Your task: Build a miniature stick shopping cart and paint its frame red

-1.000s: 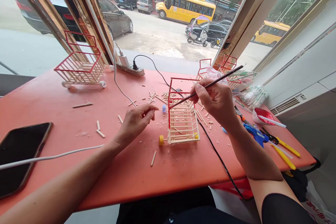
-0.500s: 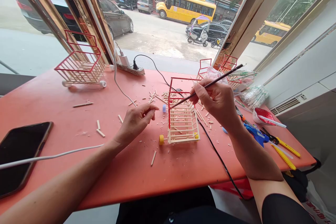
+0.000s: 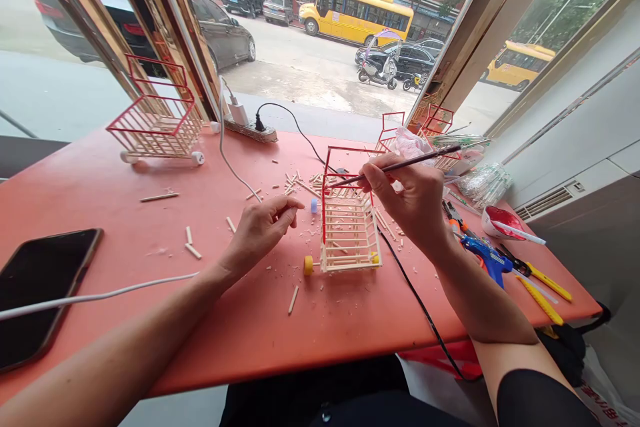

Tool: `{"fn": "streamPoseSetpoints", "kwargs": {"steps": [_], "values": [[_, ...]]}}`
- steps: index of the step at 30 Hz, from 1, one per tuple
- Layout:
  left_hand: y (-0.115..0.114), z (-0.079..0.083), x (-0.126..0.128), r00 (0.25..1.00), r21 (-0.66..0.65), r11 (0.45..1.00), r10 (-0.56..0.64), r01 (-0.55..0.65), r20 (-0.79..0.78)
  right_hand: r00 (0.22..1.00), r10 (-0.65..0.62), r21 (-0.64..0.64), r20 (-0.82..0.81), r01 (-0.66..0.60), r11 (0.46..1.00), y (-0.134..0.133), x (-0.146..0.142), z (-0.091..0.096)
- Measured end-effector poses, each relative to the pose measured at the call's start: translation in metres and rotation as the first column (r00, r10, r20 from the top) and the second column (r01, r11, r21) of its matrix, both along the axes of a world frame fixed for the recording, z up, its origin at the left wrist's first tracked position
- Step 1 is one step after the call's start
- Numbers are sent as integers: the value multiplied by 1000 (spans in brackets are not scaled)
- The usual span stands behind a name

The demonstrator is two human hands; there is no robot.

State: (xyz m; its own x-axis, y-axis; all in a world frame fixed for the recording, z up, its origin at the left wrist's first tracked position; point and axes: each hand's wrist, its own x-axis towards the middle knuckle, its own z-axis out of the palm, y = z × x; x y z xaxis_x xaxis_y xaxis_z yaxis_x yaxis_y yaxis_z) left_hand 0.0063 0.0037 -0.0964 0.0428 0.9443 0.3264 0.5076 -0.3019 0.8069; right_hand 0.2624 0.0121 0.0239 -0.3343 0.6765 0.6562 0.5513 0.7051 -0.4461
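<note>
A small stick-built cart (image 3: pixel 349 233) with a red upper frame and yellow wheels stands on the orange table (image 3: pixel 125 227). My right hand (image 3: pixel 413 197) is closed on a thin dark paintbrush (image 3: pixel 400 165), whose tip touches the cart's red top rail. My left hand (image 3: pixel 260 230) rests on the table just left of the cart, fingers curled and pinched together; what they hold, if anything, is too small to make out.
A finished cart (image 3: pixel 155 123) stands at the back left, more carts (image 3: pixel 425 130) at the back right. A phone (image 3: pixel 40 290) with a white cable lies left. A power strip (image 3: pixel 250 130), red paint dish (image 3: pixel 500 220), blue glue gun (image 3: pixel 485 257), yellow cutters (image 3: pixel 543 287) and scattered stick bits surround.
My right hand has lowered the brush's far end, so the brush lies flatter and its tip has moved up from the red post to the top rail. The left hand stays put.
</note>
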Motion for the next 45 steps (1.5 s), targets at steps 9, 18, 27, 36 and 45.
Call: {"fn": "streamPoseSetpoints", "kwargs": {"steps": [9, 18, 27, 36, 45], "values": [[-1, 1, 1, 1000, 2, 1000, 6, -6, 9, 999, -29, 41, 22, 28, 999, 1, 1, -1], [-1, 1, 1, 1000, 1, 1000, 8, -8, 13, 996, -36, 97, 80, 28, 995, 2, 1, -3], [-2, 2, 1, 1000, -1, 1000, 11, -11, 17, 997, -9, 105, 73, 1, 994, 2, 2, -2], [-1, 2, 1, 1000, -1, 1000, 18, -18, 6, 997, 39, 262, 66, -55, 964, 1, 0, -7], [-2, 2, 0, 1000, 0, 1000, 18, -18, 1, 995, 65, 257, 81, -84, 963, -11, -2, -2]]}}
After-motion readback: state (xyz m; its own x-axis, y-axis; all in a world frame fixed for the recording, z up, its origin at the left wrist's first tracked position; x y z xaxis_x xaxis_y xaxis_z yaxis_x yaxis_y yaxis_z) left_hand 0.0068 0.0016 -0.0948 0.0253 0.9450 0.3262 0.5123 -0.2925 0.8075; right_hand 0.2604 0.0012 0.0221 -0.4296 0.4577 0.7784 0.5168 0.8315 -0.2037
